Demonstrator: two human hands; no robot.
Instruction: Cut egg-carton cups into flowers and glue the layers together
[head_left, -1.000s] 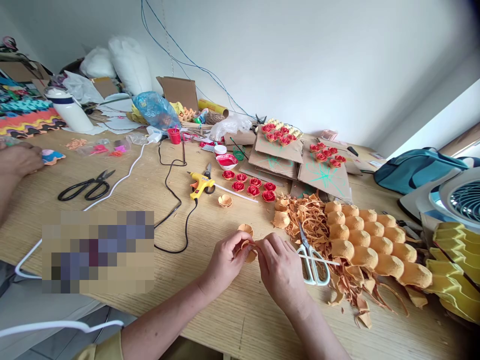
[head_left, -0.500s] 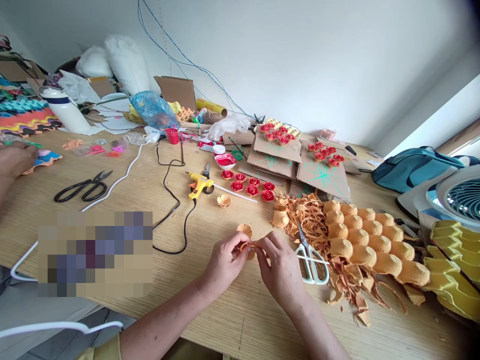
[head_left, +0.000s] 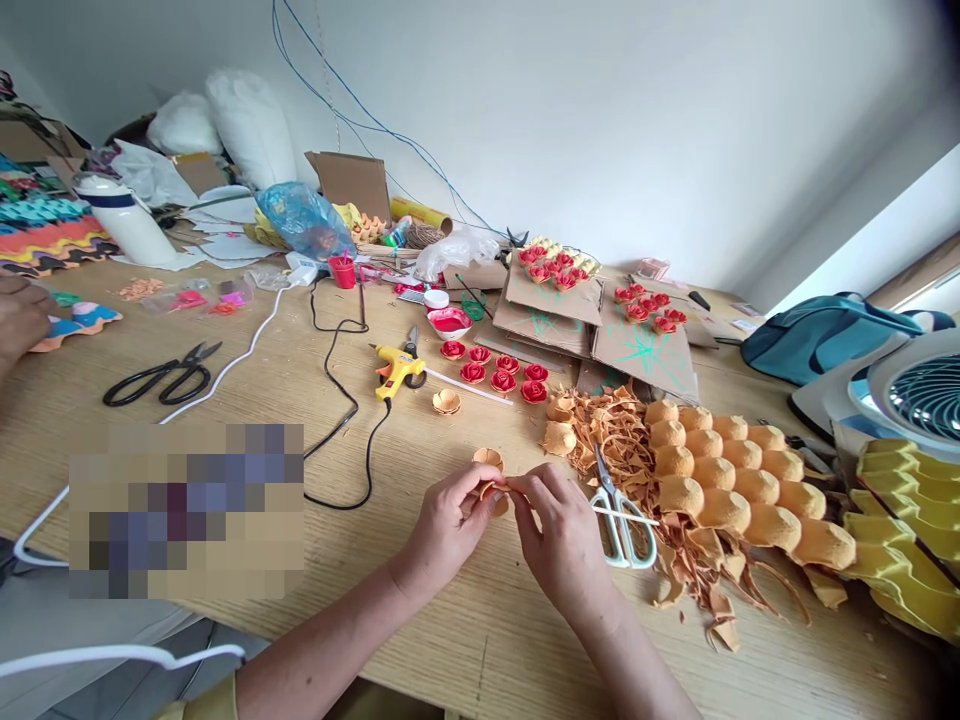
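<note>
My left hand and my right hand meet just above the wooden table, both pinched on a small orange egg-carton piece held between their fingertips. An orange paper flower lies on the table just beyond my hands. White-handled scissors rest to the right of my right hand, on a heap of orange carton scraps. An orange egg tray lies upside down further right.
A yellow glue gun with a black cord, red painted flowers and cardboard sheets lie further back. Black scissors and a white cable sit at left. Another person's hand is at the far left edge. A fan stands right.
My hands have stayed together, working the orange piece with small finger movements. The other person's hand at left has drawn back toward the edge.
</note>
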